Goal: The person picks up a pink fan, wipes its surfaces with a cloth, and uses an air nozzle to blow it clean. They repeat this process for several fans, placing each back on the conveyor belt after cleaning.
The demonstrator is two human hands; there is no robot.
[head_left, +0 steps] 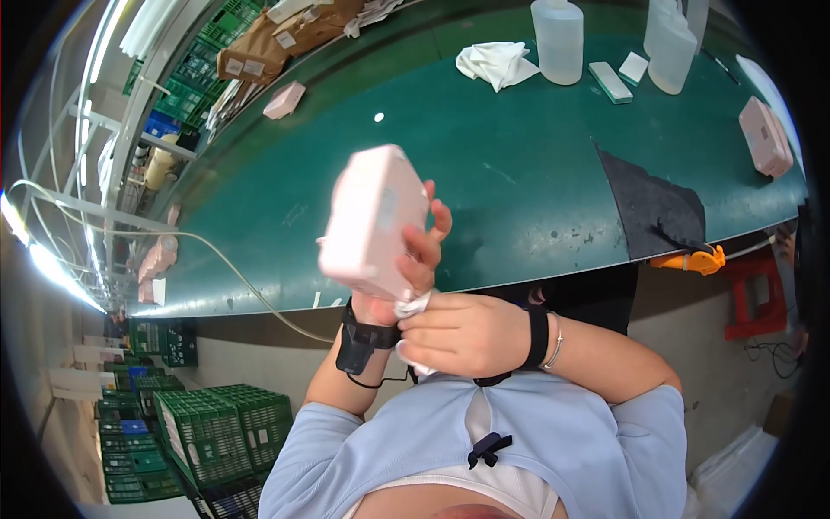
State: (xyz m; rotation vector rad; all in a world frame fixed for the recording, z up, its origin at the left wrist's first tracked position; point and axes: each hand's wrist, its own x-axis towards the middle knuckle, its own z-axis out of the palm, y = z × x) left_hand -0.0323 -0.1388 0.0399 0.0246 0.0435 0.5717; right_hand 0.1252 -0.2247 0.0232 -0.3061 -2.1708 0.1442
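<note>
A pale pink box-shaped device (365, 221) with rounded edges is held up above the near edge of the green table (519, 182). My left hand (421, 251) grips it from below and the right side, fingers wrapped around that side. Close beneath it, my right hand (467, 333) pinches a white cloth (413, 305) against the lower end of the device, near my left wrist. Part of the cloth hangs below the fingers. A black strap with a dark module (356, 346) sits on my left wrist, and a black band is on the right one.
Clear bottles (560, 48), a crumpled white cloth (497, 65) and a white-green block (610, 82) stand farther back. Another pink device (765, 137) lies at right, beyond a black mat (653, 208) and an orange-handled tool (692, 259). Green crates (225, 432) are stacked at lower left.
</note>
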